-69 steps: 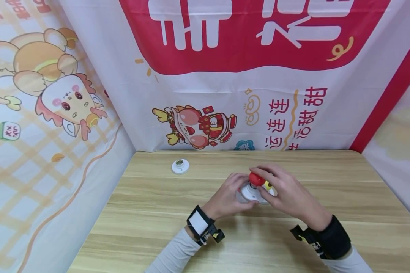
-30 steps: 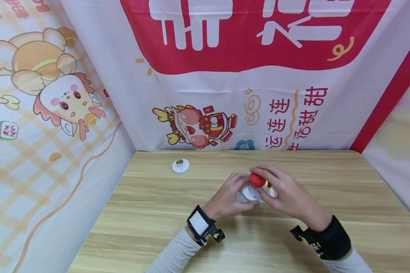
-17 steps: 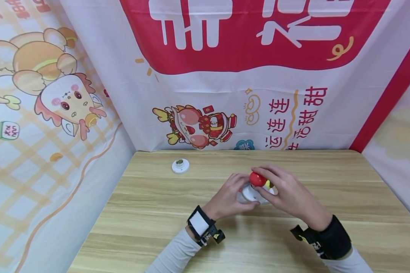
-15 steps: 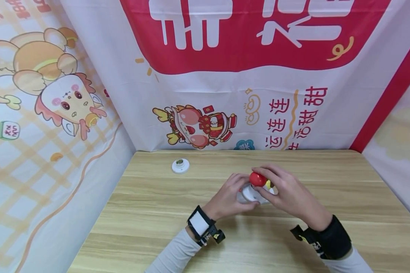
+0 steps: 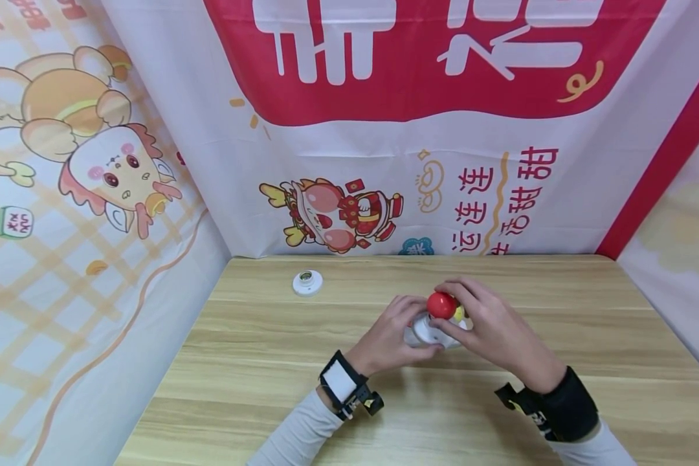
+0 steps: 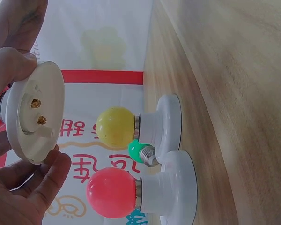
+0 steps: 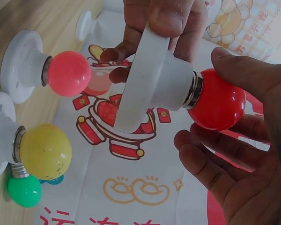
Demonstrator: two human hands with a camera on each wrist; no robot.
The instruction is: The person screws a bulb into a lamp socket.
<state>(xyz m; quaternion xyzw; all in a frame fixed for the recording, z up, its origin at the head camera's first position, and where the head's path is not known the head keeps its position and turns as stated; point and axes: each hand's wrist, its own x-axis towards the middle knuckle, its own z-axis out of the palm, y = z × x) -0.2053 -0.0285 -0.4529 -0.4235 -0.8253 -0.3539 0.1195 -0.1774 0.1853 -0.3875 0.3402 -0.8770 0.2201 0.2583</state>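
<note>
My left hand (image 5: pixel 390 333) grips a white lamp holder (image 7: pixel 145 84) by its round base, up off the table. The left wrist view shows the underside, with two brass screws. A red light bulb (image 7: pixel 220 103) sits in that holder's socket, a metal band of its cap still showing. My right hand (image 5: pixel 495 327) has its thumb on one side of the bulb and curled fingers at the other. Beyond the hands stand two more holders, one with a yellow bulb (image 6: pixel 114 127), one with a pinkish-red bulb (image 6: pixel 111 192).
A green bulb (image 7: pixel 24 191) lies loose on the table beside the yellow one's holder. Another white lamp holder (image 5: pixel 307 283), without a bulb, is at the back left of the wooden table (image 5: pixel 256 362). Printed cloth (image 5: pixel 349 149) hangs behind the table and at both sides.
My right fingers have shifted round the red bulb and spread slightly, baring more of it. The bulb has moved a little to the right. My left hand stays in place on the holder.
</note>
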